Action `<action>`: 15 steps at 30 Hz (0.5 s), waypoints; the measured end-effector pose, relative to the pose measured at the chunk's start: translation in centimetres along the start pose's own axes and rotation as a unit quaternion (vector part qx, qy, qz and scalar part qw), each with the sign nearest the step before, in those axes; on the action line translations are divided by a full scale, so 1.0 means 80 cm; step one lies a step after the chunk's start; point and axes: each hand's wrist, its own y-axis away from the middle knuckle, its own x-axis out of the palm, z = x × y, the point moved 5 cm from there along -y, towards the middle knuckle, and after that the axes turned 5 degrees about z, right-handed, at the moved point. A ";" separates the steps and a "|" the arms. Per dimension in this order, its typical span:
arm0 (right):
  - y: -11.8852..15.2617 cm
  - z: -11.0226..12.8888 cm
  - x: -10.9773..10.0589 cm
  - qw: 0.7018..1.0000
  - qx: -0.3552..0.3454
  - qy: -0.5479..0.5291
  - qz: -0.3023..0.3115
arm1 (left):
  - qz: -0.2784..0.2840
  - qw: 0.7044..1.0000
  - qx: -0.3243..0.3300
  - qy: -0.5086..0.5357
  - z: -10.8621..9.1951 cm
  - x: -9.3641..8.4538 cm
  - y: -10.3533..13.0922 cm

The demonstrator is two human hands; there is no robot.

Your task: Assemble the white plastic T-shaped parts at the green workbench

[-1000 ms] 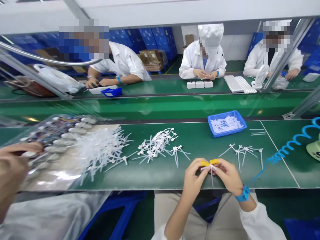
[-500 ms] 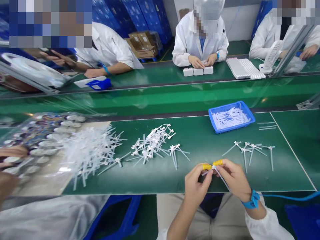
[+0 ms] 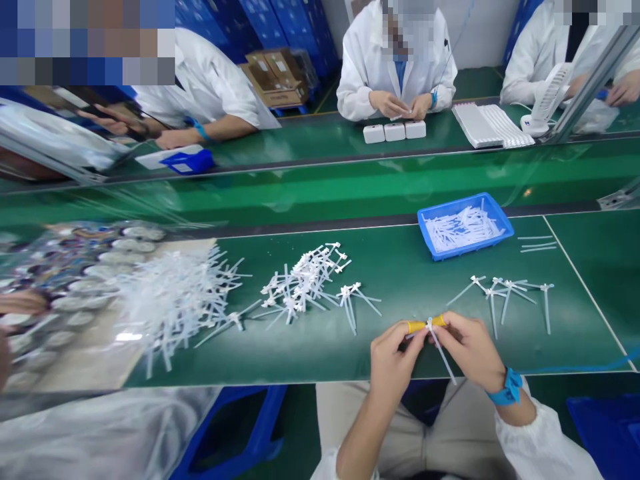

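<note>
Near the table's front edge, my left hand (image 3: 395, 353) and my right hand (image 3: 467, 343) meet fingertip to fingertip. Both are closed on one small white piece with thin translucent strips (image 3: 444, 355), one of which hangs down toward me. Yellow covers sit on the index fingertips. Beyond my right hand lie several similar strip pieces (image 3: 510, 287). A loose group of them (image 3: 353, 293) is left of my hands, with a heap (image 3: 307, 277) farther left. The blue tray (image 3: 438, 255) behind my hands holds many loose strips.
A big pile of translucent strips (image 3: 175, 300) lies at left, beside bagged parts (image 3: 80, 267) and another person's hand (image 3: 23, 303). Three plain strips (image 3: 537, 244) are right of the tray. People in white coats sit across a green barrier (image 3: 320, 190), near white boxes (image 3: 395, 131) and a fan (image 3: 550, 93).
The view has shifted slightly. My fingertips have turned the small piece a little, and its long strip now shows more fully between my hands. Both hands still hold it.
</note>
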 end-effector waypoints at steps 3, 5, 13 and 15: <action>-0.003 -0.002 0.000 1.000 -0.001 -0.017 0.011 | 0.013 1.000 -0.007 0.002 0.004 0.000 -0.003; -0.004 -0.003 0.000 1.000 -0.004 -0.024 0.016 | 0.017 1.000 -0.012 0.004 0.006 0.000 -0.005; -0.007 -0.011 0.007 0.986 0.010 -0.166 0.031 | 0.012 0.993 -0.060 0.102 0.014 0.003 -0.005; -0.007 -0.008 0.007 0.984 0.000 -0.176 0.026 | -0.005 0.990 -0.074 0.118 0.016 0.001 -0.003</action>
